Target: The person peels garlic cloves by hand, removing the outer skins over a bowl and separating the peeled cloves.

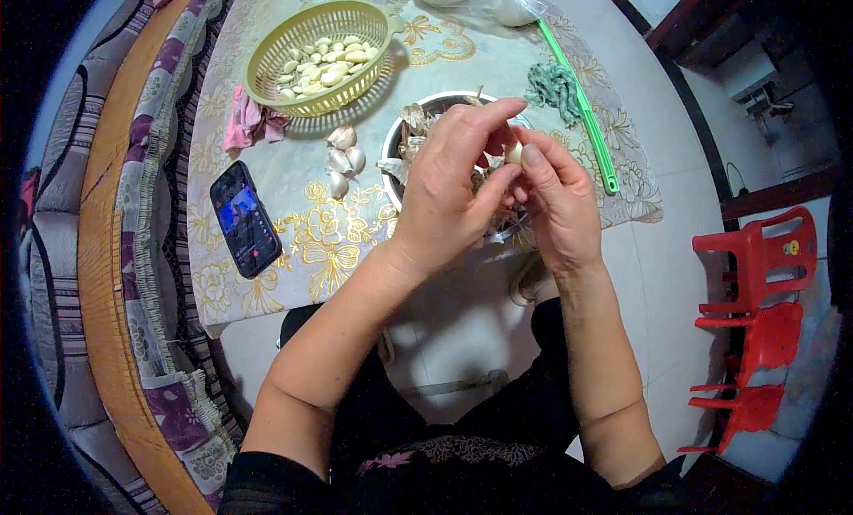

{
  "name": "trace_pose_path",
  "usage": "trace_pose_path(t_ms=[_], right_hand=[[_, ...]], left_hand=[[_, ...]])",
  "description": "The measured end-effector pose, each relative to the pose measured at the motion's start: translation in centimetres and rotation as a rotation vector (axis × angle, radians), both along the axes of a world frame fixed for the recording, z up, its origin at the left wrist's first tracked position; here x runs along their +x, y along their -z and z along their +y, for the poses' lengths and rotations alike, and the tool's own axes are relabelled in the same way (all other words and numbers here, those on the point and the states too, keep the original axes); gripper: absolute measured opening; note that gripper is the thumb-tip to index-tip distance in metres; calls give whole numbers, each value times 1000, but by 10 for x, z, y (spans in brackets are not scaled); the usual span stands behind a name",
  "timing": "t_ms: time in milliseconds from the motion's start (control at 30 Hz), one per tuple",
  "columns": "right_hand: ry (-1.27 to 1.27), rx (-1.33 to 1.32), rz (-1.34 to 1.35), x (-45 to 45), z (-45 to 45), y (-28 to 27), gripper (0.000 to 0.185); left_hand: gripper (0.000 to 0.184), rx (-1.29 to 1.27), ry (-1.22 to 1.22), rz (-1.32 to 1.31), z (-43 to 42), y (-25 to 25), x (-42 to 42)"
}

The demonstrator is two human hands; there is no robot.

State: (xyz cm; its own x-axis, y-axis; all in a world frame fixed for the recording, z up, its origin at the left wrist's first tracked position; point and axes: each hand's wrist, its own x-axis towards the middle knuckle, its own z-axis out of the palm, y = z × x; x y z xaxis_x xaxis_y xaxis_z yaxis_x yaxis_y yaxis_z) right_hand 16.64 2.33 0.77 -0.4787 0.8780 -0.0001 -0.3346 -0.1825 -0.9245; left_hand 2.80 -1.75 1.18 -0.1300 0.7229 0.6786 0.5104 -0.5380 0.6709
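Landmark: bowl of garlic skins (389, 143) on the patterned worktop (302, 168). Pale garlic clove (514, 151) held above the bowl's right part. Right hand (566, 199): grip pinching the clove between thumb and fingers. Left hand (450, 179): thumb at the clove, index finger extended above it; cannot tell whether this grip also pinches. Left of bowl: unpeeled garlic pieces (354, 159), then phone (244, 219). Beyond bowl, to the left: basket (320, 103) containing peeled cloves (333, 68). Right of bowl: green stick (588, 115).
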Motion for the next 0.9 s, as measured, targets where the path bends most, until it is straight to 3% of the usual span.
trace_pose_path(t_ms=[267, 367, 667, 767, 900], right_hand=[[40, 86, -7, -1, 1, 8, 28], [0, 65, -27, 0, 1, 0, 27], [15, 87, -34, -1, 0, -2, 26], [6, 63, -53, 0, 2, -4, 26], [48, 41, -19, 0, 3, -6, 28]], left_hand=[[56, 111, -16, 176, 2, 5, 0], [57, 73, -40, -4, -2, 0, 7], [60, 98, -38, 110, 1, 7, 4], [61, -12, -27, 9, -5, 3, 6], [59, 60, -9, -130, 0, 3, 5]])
